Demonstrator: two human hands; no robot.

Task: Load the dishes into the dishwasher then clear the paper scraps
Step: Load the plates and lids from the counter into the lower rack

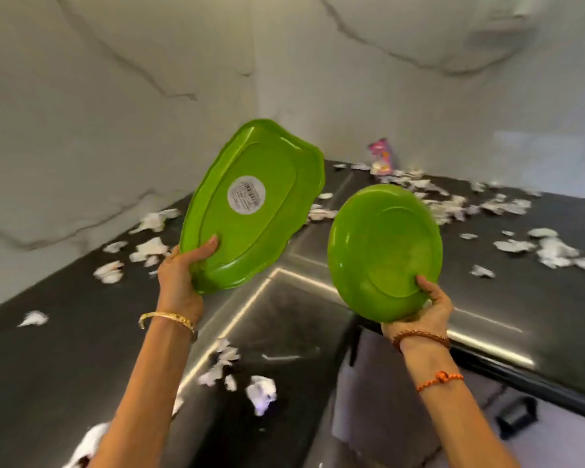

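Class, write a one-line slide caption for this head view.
Left hand lifts an oval green tray, right hand a round green plate.

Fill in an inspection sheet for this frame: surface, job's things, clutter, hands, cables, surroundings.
Surface: dark glossy L-shaped countertop with bright reflected light strips.
Job's things: green oval tray with a round white sticker on its underside, and green round plate, both held up above the counter with undersides toward the camera; torn paper scraps scattered across the counter.
Clutter: pink and white packet standing near the back wall among the scraps.
Hands: left hand grips the tray's lower edge; right hand grips the plate's lower edge.
Cables: nothing seen.
Surroundings: white marble-veined walls; pale cabinet front with a dark handle below the counter. No dishwasher in view.
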